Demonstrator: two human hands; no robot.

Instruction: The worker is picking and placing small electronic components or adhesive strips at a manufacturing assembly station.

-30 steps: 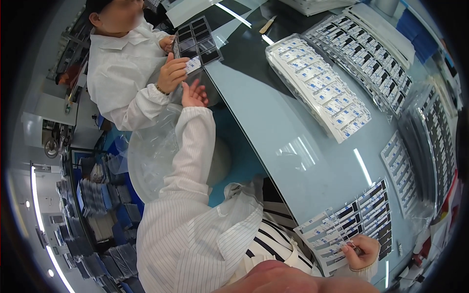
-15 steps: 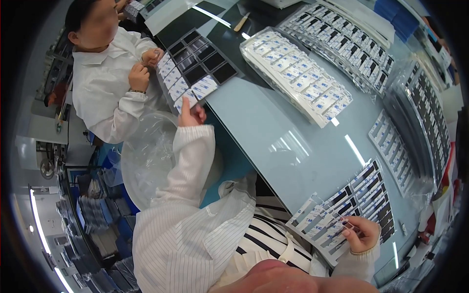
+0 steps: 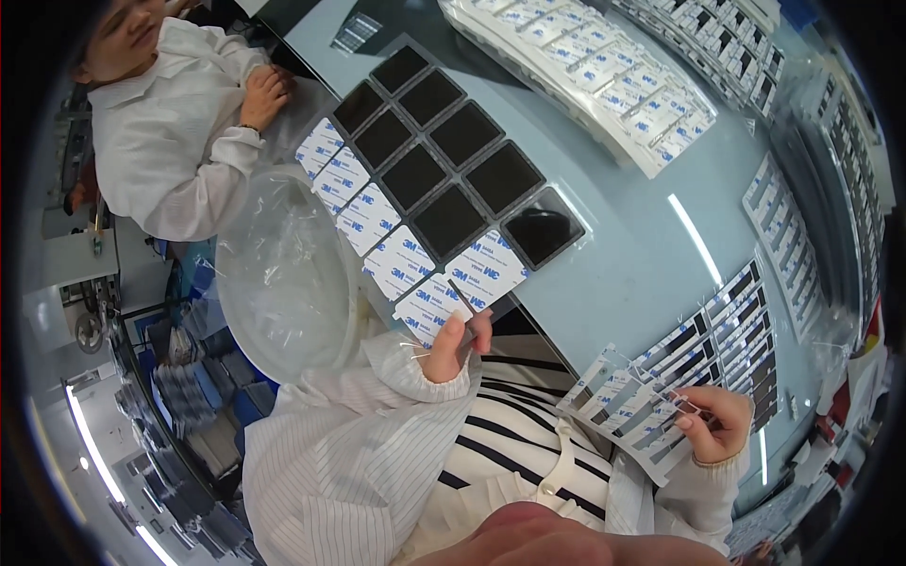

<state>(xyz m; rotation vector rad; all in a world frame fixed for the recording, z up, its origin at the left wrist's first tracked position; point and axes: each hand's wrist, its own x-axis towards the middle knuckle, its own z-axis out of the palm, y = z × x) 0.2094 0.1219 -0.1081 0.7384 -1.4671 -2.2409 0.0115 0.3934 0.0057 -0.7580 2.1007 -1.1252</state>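
Note:
My left hand [image 3: 448,349] grips the near corner of a flat tray [image 3: 460,176], thumb on top and fingers closed at the edge. Several dark glossy rectangular panels [image 3: 460,134] lie in its pockets. White backing pieces with blue print [image 3: 368,219] cover the pockets along its left and near side. On the right, my right hand [image 3: 714,422] has thumb and forefinger nearly together over a sheet of white and black adhesive strips [image 3: 675,363]. Something thin and pale shows at those fingertips, too small to make out.
Across the table stands a stack of white printed sheets [image 3: 604,71]. More strip sheets [image 3: 722,42] and a plastic-wrapped stack [image 3: 830,179] line the far right. A bin lined with clear plastic [image 3: 283,283] stands at left, beside a seated person [image 3: 179,132] with hands together.
My left hand has drawn the tray closer to my body, and my arm has bent. My right hand remains over the strip sheet. The view has shifted, and the other person's hands have come together.

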